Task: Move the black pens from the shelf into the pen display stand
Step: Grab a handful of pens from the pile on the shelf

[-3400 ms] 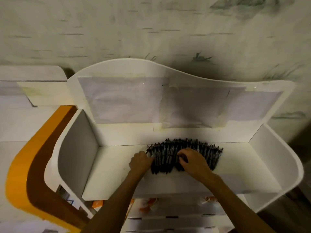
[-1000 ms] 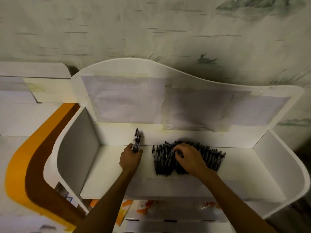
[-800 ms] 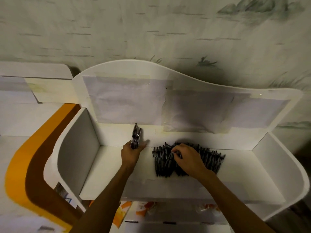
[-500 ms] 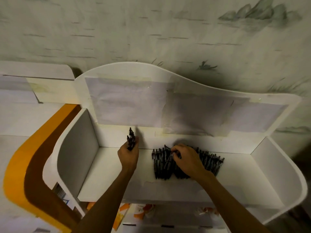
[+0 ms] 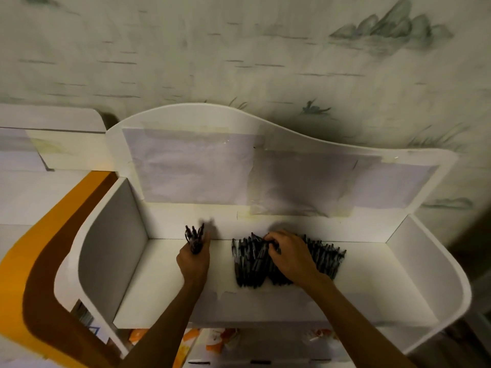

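Fingers (image 5: 204, 239) of the left hand (image 5: 193, 261) curl round a small bundle of black pens (image 5: 194, 238), tips upright, near the shelf's (image 5: 372, 261) back wall; the right hand (image 5: 291, 257) pinches at the pile of black pens (image 5: 322, 257) lying on the shelf. Gathering seems in hand; next, another pen must be passed left. No display stand is clearly visible

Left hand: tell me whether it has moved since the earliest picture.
Yes. The left hand left the pen pile and now grips a bunch of pens further left.
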Demonstrator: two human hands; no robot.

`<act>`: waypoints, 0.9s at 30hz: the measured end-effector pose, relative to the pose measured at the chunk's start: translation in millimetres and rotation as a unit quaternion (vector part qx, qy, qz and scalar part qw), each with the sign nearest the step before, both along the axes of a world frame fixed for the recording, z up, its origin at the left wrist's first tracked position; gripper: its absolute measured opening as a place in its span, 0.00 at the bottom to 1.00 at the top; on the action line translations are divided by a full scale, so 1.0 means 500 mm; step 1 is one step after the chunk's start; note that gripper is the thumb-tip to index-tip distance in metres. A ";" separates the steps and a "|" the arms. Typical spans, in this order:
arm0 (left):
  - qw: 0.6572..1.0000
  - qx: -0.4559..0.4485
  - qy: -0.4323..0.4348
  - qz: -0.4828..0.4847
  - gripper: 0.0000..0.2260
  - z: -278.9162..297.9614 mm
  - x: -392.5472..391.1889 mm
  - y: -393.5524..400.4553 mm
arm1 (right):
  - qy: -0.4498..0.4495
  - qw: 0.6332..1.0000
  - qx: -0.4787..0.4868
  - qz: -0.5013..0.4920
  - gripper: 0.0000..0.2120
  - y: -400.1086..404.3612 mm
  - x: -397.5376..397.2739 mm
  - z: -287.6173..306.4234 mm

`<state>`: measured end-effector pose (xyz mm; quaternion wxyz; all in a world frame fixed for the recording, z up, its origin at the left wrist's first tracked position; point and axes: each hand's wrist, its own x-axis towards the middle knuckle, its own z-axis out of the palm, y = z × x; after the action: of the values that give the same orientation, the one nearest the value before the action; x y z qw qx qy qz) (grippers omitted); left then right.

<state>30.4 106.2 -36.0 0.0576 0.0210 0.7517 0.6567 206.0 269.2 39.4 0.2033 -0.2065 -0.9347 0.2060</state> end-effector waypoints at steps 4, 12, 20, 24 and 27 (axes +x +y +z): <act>1.000 0.014 0.021 0.002 0.17 0.010 0.006 0.005 | 0.001 1.000 0.003 0.003 0.10 -0.002 0.003 0.000; 0.987 -0.118 0.069 -0.086 0.08 -0.029 -0.006 -0.027 | 0.008 1.000 0.006 -0.001 0.09 -0.007 0.001 0.008; 0.989 -0.095 0.059 -0.097 0.13 0.043 -0.017 -0.047 | 0.017 1.000 -0.011 0.010 0.09 -0.018 -0.018 0.032; 0.988 -0.087 0.074 -0.099 0.23 0.130 -0.014 -0.063 | 0.027 0.999 -0.030 0.034 0.09 -0.044 -0.053 0.056; 0.982 -0.076 0.107 -0.133 0.27 0.188 -0.016 -0.088 | 0.026 0.997 -0.036 0.060 0.11 -0.072 -0.094 0.086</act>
<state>22.3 62.3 58.2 0.0650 0.1870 0.7915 0.5783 159.1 233.3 82.3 0.2070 -0.1516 -0.9318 0.2567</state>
